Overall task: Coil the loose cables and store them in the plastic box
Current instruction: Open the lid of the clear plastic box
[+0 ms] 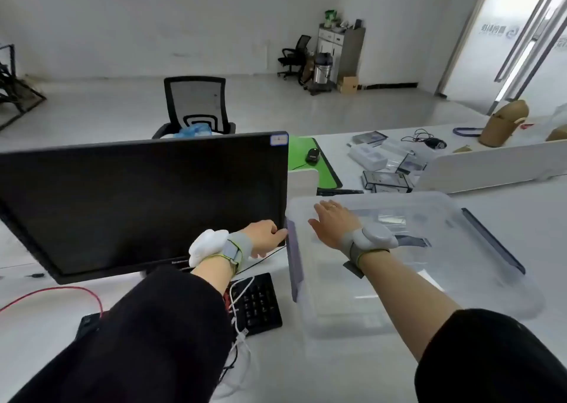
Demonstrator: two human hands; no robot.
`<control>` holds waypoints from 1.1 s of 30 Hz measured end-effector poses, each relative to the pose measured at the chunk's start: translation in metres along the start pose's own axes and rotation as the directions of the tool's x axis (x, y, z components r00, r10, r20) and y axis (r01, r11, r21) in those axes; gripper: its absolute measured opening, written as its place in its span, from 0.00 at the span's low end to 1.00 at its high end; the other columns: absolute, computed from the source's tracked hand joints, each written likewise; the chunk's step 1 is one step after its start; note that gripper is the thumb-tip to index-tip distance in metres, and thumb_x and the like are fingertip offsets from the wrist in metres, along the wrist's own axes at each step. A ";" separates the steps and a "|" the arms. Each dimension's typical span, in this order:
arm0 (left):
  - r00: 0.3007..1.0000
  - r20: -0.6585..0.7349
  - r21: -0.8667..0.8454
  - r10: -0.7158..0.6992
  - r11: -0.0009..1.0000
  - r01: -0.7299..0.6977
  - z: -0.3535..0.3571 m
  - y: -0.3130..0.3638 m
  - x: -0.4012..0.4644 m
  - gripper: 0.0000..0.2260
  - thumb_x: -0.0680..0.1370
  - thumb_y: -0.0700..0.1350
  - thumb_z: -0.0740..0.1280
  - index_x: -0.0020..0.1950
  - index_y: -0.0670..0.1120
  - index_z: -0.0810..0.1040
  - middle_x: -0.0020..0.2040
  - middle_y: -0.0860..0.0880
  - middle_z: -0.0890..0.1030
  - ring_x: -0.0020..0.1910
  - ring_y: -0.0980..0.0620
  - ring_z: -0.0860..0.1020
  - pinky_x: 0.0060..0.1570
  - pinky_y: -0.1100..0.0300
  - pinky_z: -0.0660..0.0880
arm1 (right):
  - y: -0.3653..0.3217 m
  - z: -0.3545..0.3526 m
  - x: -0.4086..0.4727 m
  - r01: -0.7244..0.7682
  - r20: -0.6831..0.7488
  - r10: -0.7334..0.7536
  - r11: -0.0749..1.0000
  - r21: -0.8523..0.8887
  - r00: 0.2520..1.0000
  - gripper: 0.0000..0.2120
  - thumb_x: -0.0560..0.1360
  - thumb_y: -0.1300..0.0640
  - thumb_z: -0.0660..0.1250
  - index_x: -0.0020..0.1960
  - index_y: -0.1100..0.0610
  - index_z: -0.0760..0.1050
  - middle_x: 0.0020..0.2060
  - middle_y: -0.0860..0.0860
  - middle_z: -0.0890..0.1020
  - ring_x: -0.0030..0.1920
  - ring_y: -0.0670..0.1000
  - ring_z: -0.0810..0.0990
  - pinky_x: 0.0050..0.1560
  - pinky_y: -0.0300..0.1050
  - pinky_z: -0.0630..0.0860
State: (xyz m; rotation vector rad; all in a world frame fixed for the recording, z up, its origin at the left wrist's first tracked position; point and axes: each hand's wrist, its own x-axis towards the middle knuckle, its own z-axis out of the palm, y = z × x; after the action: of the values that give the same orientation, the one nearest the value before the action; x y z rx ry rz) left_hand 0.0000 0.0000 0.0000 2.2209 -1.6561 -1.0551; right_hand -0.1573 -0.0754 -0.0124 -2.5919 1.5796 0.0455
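Observation:
A clear plastic box [435, 283] with a clear lid and grey side latches sits on the white desk, right of the monitor. My right hand [331, 220] lies flat on the lid near its far left corner, fingers straight. My left hand [265, 237] pinches the top of the box's left grey latch [294, 261]. Loose white cables [241, 316] and a black one lie over the keyboard and trail off the desk edge below my left forearm. A red cable [61, 293] runs across the desk at the left.
A black monitor [141, 203] stands just left of the box, with a black keyboard [260, 303] in front of it. Beyond lie a green mouse mat with a mouse [313, 155], small boxes [386, 181] and a white divider [491, 165]. An office chair [196, 105] stands behind.

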 end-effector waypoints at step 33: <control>0.856 -0.517 -0.123 -0.023 0.991 -0.047 0.066 0.029 0.050 0.19 0.82 0.42 0.51 0.73 0.44 0.61 0.72 0.44 0.63 0.70 0.44 0.62 0.66 0.50 0.60 | 0.024 0.045 0.007 0.030 -0.026 -0.026 0.988 0.151 0.999 0.23 0.83 0.52 0.44 0.77 0.53 0.49 0.77 0.48 0.50 0.77 0.49 0.45 0.75 0.54 0.38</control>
State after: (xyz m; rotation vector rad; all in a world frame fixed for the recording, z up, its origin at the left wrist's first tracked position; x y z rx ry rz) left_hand -0.0574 -0.0375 -0.0550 2.1467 -1.3160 -0.4714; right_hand -0.1740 -0.0873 -0.0597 -2.5062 1.4916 -0.1038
